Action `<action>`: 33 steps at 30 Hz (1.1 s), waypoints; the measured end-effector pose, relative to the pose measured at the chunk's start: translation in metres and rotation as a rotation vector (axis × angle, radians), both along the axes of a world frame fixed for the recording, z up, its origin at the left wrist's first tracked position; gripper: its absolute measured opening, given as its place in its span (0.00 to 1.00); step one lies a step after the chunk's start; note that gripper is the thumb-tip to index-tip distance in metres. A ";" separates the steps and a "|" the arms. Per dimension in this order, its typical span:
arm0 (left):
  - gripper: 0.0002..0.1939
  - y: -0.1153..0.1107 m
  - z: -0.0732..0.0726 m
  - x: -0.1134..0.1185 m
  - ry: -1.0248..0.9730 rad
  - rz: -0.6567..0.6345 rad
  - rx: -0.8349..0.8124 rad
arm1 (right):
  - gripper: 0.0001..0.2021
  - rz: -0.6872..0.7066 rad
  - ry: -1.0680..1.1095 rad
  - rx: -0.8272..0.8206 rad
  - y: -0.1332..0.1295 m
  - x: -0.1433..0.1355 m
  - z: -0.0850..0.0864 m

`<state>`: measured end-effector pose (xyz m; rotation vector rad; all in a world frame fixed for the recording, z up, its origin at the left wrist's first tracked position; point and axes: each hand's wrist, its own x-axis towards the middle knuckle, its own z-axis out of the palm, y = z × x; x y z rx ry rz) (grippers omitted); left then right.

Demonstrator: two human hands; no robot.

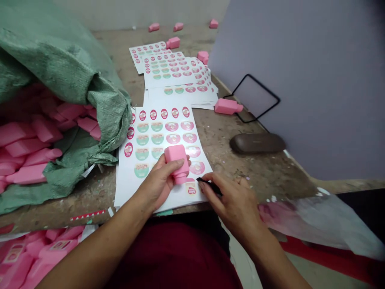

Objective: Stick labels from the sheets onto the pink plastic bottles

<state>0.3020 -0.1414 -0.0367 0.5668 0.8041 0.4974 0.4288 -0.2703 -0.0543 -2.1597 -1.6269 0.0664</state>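
Note:
My left hand is wrapped round a pink plastic bottle, its neck pointing down toward me. Below the bottle lies a white sticker sheet printed with rows of oval and rounded labels. In my right hand is a slim black tool that looks like tweezers. Its tip is at the sheet's lower right, close to a rectangular label. Whether the tip touches the label I cannot tell. My right fingers hide part of the tool.
On the left a green woven sack spills pink bottles. Labelled bottles lie below the table edge. Further back are more sticker sheets and another pink bottle. A brown case and a black wire frame stand by the grey panel.

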 end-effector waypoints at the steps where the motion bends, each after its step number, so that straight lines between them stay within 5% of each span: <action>1: 0.23 0.001 -0.001 0.000 0.001 0.006 -0.006 | 0.10 -0.002 0.003 0.007 0.000 0.000 0.000; 15: 0.17 0.003 0.001 -0.001 0.021 -0.024 -0.017 | 0.10 -0.016 -0.054 0.019 0.005 -0.003 -0.002; 23: 0.17 0.003 -0.001 -0.002 0.002 -0.018 -0.032 | 0.09 -0.064 0.424 -0.087 0.003 0.005 -0.003; 33: 0.17 0.005 -0.001 -0.003 0.014 -0.019 -0.040 | 0.09 -0.033 0.017 0.031 0.000 -0.003 -0.004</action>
